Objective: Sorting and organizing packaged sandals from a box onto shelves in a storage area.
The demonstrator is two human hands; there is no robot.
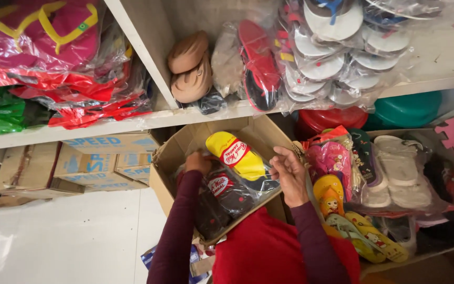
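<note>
I see both hands down in an open cardboard box (166,158) that sits on the floor under a white shelf (132,123). The left hand (198,162) is at the box's far left side, fingers curled over the edge of a clear plastic bag (256,181); it looks clenched on the bag, though most of the fingers are hidden. The right hand (290,176) is at the box's right wall, fingers bent and pinching the same bag from its right side. Inside that bag lies a yellow sandal (235,155) with a red and white oval label, sole up, tilted toward the box's back corner. Just below it, between my two dark maroon sleeves, lie dark sandals (222,194) with the same kind of label, also wrapped in plastic.

To the right of the box, a tray holds a heap of children's flip-flops (332,194) in yellow and pink, and white slippers (400,168) beside them. On the shelf above stand tan shoes (190,68), a red sandal (258,63) and a bagged stack of white soles (332,47). To the left, more bagged red and pink goods (53,47) fill the shelf, with flat cartons (80,163) stacked beneath. A red cloth (269,252) covers my lap.
</note>
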